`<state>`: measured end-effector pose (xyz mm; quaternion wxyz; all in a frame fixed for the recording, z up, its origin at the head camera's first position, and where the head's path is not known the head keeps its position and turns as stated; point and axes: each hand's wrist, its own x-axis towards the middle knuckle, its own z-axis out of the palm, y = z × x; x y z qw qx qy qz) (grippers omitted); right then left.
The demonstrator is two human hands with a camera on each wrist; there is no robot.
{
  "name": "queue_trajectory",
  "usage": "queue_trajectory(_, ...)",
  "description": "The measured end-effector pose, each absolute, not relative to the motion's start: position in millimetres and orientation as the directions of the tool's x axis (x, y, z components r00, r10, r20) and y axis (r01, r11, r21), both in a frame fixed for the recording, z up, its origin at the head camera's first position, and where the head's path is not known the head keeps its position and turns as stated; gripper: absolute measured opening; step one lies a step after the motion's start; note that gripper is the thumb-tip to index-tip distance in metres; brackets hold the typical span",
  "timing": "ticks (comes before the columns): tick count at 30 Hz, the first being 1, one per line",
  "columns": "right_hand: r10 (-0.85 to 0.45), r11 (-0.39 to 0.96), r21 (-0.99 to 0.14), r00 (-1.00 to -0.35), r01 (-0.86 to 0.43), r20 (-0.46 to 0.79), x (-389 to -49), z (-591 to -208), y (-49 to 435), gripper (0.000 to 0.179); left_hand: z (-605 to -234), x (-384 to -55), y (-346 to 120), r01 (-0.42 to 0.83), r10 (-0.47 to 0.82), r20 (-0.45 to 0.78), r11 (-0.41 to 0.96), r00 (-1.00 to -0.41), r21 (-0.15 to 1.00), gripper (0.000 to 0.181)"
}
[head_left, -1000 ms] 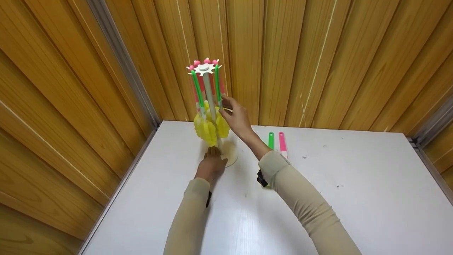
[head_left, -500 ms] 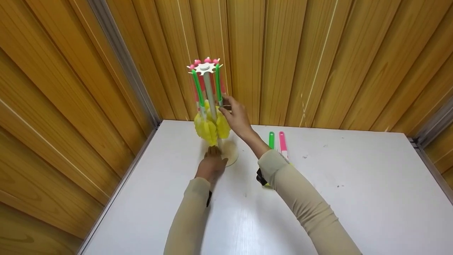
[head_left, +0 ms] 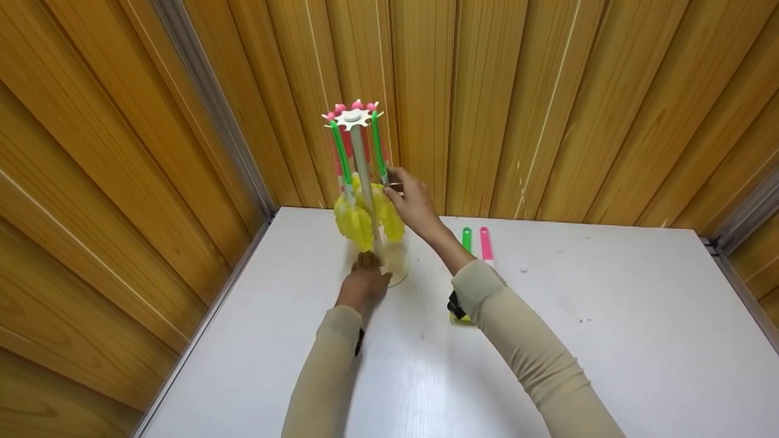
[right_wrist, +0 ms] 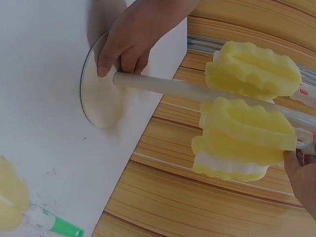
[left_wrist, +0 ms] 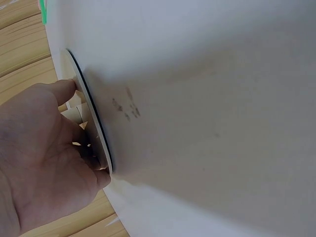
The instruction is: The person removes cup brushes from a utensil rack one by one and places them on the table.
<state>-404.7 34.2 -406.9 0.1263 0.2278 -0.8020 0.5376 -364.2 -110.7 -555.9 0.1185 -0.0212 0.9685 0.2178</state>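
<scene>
A rack stands with its grey pole upright on a round base, with a notched white disc on top. Several sponge brushes with green or pink handles and yellow heads hang round the disc. My right hand pinches the neck of a green-handled sponge brush on the rack's right side; its yellow head shows near the pole in the right wrist view. Low down, my left hand presses its fingers on the base beside the pole. In the left wrist view, fingertips of the left hand touch the base.
On the white table, right of the rack, lie a green-handled brush and a pink-handled brush, partly hidden by my right forearm. A yellow sponge edge shows below that wrist. Wood-patterned walls stand behind and left.
My right hand has shifted slightly right, and the lower end of the green-handled brush has swung outward from the pole with it. My left hand stays on the base.
</scene>
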Motion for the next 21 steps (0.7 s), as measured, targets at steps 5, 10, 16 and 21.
queue_trajectory(5,-0.216,0.304,-0.828,-0.880,-0.472,0.423,-398.1,-403.5,37.0,0.041,-555.7,-364.9,-109.4,-0.126,-0.014,-0.256,0.895,-0.966,0.427,0.077)
queue_trajectory(10,-0.187,0.312,-0.845,-0.900,-0.435,0.394,-390.8,-398.7,38.9,0.039,-556.6,-365.7,-109.7,-0.141,-0.020,-0.272,0.890,-0.962,0.433,0.081)
queue_trajectory(16,-0.177,0.326,-0.844,-0.904,-0.426,0.389,-382.7,-394.2,41.3,0.039,-556.4,-365.9,-114.3,-0.072,0.036,-0.250,0.910,-0.968,0.409,0.079)
queue_trajectory(21,-0.166,0.336,-0.853,-0.917,-0.399,0.364,-378.5,-392.1,45.3,0.036,-556.4,-367.0,-115.7,-0.079,0.045,-0.279,0.906,-0.959,0.417,0.079)
